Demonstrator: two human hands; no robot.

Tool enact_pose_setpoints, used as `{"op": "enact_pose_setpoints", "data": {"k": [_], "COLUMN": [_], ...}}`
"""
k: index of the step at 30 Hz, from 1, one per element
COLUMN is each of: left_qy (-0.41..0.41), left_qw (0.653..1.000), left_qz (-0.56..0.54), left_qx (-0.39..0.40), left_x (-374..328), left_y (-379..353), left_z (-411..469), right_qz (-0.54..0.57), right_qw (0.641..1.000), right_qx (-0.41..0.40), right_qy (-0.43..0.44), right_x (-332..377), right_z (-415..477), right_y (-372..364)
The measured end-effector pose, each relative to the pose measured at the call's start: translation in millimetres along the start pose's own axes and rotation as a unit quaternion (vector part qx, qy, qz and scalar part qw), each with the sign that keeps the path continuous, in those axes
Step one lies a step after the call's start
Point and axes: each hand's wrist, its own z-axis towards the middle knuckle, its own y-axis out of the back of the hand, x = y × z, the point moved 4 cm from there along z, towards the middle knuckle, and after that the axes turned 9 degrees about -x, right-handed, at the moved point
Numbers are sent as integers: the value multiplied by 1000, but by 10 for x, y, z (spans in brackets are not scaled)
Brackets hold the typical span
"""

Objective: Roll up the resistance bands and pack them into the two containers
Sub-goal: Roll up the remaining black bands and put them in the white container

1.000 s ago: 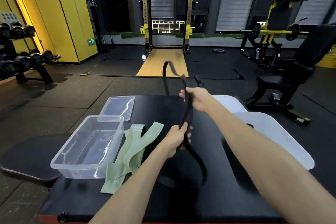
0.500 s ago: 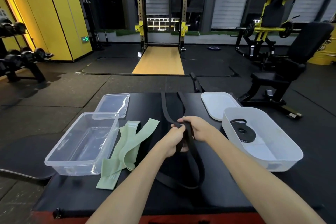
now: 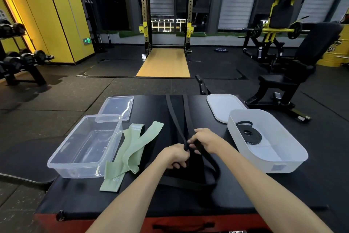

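Note:
A long black resistance band [image 3: 174,113] lies stretched along the black padded platform [image 3: 188,200], from its far edge to a loop near me. My left hand [image 3: 174,155] and my right hand [image 3: 204,141] both grip this band at its middle, fingers curled round it, close together. Pale green bands [image 3: 132,149] lie crossed to the left of my hands. A clear plastic container [image 3: 83,149] stands empty at the left. At the right a white container [image 3: 268,161] holds one rolled black band [image 3: 249,134].
A clear lid [image 3: 116,107] lies behind the clear container and a white lid [image 3: 223,106] behind the white one. The platform ends in a red front edge [image 3: 105,223]. Gym floor, a dumbbell rack [image 3: 20,60], a squat rack and a black bench machine [image 3: 294,74] surround it.
The black band, held up in the air a second ago, has come down onto the platform. My hands have lowered and drawn close together on it.

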Motion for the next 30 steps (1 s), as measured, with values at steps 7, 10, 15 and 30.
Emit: {"op": "enact_pose_setpoints", "data": {"k": [7, 10, 15, 30], "left_qy": [-36, -63, -65, -87], "left_qw": [988, 986, 959, 960], "left_qz": [-112, 35, 219, 261], "left_qx": [-101, -149, -167, -61], "left_x": [43, 33, 19, 49], "left_y": [0, 22, 6, -197], "left_z": [152, 117, 47, -29], "right_qz": [-95, -146, -293, -506], "right_qw": [992, 976, 933, 857], "right_qx": [-85, -153, -175, -64], "right_qy": [13, 57, 116, 82], "right_x": [-153, -179, -182, -401], "right_z": [-8, -40, -135, -395], "right_y": [225, 358, 398, 273]}}
